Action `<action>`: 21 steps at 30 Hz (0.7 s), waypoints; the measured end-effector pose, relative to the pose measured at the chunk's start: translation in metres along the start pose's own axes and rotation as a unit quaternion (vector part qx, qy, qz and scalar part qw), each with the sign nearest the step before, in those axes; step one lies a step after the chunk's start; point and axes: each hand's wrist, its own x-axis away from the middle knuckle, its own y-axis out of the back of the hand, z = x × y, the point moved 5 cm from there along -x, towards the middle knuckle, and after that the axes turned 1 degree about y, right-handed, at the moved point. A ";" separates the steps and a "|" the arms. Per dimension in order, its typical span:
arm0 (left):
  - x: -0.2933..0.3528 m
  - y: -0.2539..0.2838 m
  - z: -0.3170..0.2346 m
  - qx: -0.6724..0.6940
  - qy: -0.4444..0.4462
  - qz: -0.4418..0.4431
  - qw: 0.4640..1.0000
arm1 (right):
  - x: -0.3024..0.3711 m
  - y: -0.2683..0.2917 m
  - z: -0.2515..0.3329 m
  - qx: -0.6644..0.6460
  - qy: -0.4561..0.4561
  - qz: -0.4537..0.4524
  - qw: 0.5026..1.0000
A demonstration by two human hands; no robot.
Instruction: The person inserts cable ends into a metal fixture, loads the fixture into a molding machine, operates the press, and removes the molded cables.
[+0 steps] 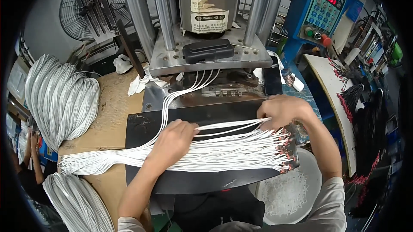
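Note:
Both of my hands are over a bundle of white cables [228, 152] spread on a black board [202, 184]. Reddish ends of the cables lie at the board's right edge. My left hand [174, 141] is closed around a few white cables at the top of the bundle. My right hand [285, 110] pinches the same few cables farther right, near their ends, and they stretch almost straight between the hands. Several other white cables [172, 96] curve up from the left hand to under the press plate [211, 62]. My right fingertips are partly hidden.
Large white cable coils [62, 98] sit on cardboard at left. A blue control box [320, 10] stands at upper right, with a phone [272, 81] below. A round tub [284, 195] of white scraps is at lower right. Black cables [368, 120] hang farther right. Another person [34, 159] shows at far left.

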 end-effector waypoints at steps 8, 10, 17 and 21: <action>0.001 0.013 0.022 0.254 0.221 -0.016 0.942 | -0.001 -0.022 0.005 -0.287 0.063 -0.160 0.942; 0.004 0.007 0.037 0.451 0.382 0.057 0.805 | 0.022 -0.027 -0.028 -0.330 0.014 -0.175 0.927; -0.066 -0.113 -0.101 0.609 0.289 0.390 0.627 | 0.071 -0.001 -0.094 -0.477 0.069 -0.181 0.857; -0.058 -0.149 -0.100 0.687 0.368 0.214 0.589 | -0.014 -0.023 -0.036 -0.538 0.099 -0.146 0.824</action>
